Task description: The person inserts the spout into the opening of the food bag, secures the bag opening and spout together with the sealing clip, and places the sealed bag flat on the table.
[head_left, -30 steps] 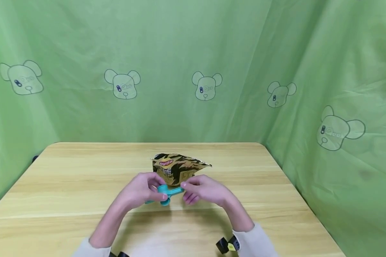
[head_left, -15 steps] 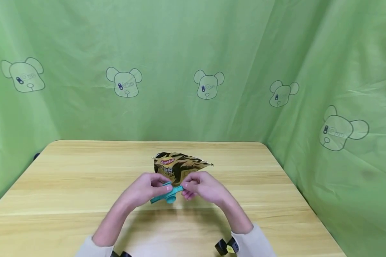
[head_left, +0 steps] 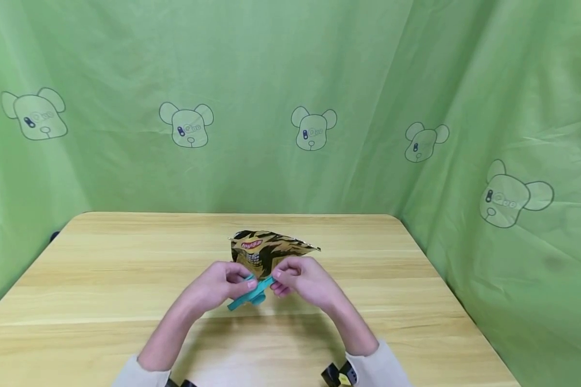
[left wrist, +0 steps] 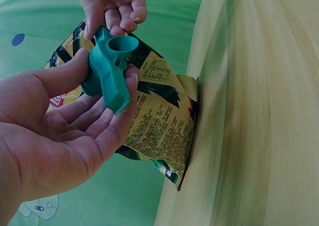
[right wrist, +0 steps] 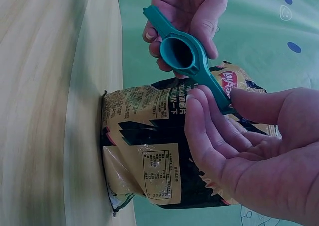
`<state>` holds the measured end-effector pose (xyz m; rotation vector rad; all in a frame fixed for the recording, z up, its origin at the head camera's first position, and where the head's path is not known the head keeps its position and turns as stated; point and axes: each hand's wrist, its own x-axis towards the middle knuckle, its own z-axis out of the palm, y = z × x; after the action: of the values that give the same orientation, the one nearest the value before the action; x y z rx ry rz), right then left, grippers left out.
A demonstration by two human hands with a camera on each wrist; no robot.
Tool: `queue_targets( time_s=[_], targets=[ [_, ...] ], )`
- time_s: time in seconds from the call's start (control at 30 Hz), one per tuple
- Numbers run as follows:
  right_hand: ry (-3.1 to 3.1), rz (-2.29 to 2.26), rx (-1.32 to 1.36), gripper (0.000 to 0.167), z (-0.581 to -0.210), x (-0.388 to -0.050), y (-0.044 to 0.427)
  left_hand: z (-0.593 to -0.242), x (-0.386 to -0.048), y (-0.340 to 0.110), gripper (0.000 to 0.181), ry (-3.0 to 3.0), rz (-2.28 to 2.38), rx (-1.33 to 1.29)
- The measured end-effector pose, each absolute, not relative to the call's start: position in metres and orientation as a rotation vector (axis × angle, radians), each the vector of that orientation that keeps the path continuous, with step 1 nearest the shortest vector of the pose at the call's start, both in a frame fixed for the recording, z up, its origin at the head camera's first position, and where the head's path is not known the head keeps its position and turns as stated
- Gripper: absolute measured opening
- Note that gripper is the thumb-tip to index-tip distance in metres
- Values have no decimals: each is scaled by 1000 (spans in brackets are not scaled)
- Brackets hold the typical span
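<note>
A green curtain [head_left: 252, 64] hung behind your work and round its sides, printed with outlined bear heads. Next in size came the pale wood-grain tabletop [head_left: 126, 258] below it, with rounded far corners. Over its near edge reached your light sleeves [head_left: 377, 365], your bare forearms angling inward from them.

In front of you a gold-and-black snack bag [head_left: 271, 244], with a red logo near its top, stood on the tabletop on its seamed end, one upper corner drawn out to a point on your right. Your left hand [head_left: 222, 282] and right hand [head_left: 302, 282] faced each other just on your side of it, well above the wood.

Between them you held a teal clip [left wrist: 112, 69], raised off the tabletop and slanting up toward your right, its round, hollow collar showing to the wrist views. Your left grip was closed down to the clip's thickness, thumb against one side of the body and fingertips against the other. Your right grip was pinched tighter, thumb and forefinger on the end of one arm, the remaining fingers loosely bent. Whether the clip touched the bag could not be told.

Smallest was the dark wrist device [head_left: 339, 374] at your right cuff.
</note>
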<state>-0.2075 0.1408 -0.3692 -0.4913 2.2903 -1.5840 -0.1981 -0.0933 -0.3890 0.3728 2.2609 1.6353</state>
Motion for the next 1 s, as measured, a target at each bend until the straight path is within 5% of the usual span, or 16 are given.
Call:
queue_targets(
  time_s=[1.0],
  targets=[
    [2337, -1695, -407, 24, -374, -210, 140, -387, -197, -91, 28, 2366, 1691, 322]
  ],
)
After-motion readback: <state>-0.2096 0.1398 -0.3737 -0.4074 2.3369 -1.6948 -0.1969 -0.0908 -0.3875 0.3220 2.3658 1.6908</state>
